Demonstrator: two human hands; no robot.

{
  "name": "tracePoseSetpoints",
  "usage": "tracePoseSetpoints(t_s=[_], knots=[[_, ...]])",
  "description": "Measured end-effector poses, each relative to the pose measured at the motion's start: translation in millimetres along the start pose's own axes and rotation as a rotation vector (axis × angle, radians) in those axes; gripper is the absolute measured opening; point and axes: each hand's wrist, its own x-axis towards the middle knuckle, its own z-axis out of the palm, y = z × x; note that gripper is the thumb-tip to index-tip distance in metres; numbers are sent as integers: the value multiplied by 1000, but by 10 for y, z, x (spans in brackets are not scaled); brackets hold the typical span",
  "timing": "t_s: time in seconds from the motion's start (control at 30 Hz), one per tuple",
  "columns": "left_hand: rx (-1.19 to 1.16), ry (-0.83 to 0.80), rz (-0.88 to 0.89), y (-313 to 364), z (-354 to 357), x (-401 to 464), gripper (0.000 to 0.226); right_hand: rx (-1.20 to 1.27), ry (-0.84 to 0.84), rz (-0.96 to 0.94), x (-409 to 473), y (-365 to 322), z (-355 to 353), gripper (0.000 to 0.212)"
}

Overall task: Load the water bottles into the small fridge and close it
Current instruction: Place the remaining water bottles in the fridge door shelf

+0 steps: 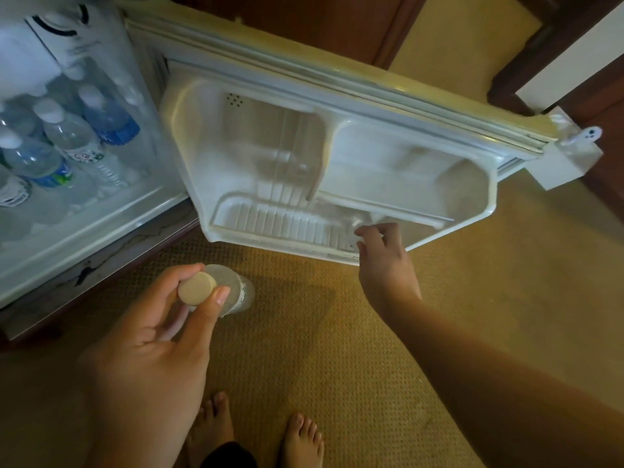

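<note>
The small white fridge [101,228] stands open at the left, with several water bottles [71,136] upright inside. Its door [371,106] swings out to the right. My left hand [152,332] holds a clear water bottle [238,292] by its pale cap, low over the carpet in front of the fridge. My right hand [385,265] reaches to the right end of the door's lower shelf [270,224], fingers apart. Its fingertips are at a clear bottle [347,214] that stands blurred in that shelf. Whether they touch it is unclear.
Tan woven carpet [320,332] covers the floor under the door. My bare feet [300,440] are at the bottom edge. Dark wooden cabinet panels [320,25] lie behind the door, and a wooden frame [547,52] stands at the upper right.
</note>
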Motion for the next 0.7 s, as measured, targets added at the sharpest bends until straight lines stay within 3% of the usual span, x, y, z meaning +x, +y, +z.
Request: tracePoseSetpoints(t_s=[0.2, 0.5, 0.7], knots=[[-8, -17, 6, 86, 109, -40, 27, 243, 246, 288, -87, -2, -18, 27], [4, -22, 19, 178, 232, -125, 28, 362, 332, 466, 17, -28, -65, 19], [21, -21, 21, 188, 268, -143, 31, 465, 377, 605, 137, -31, -73, 27]])
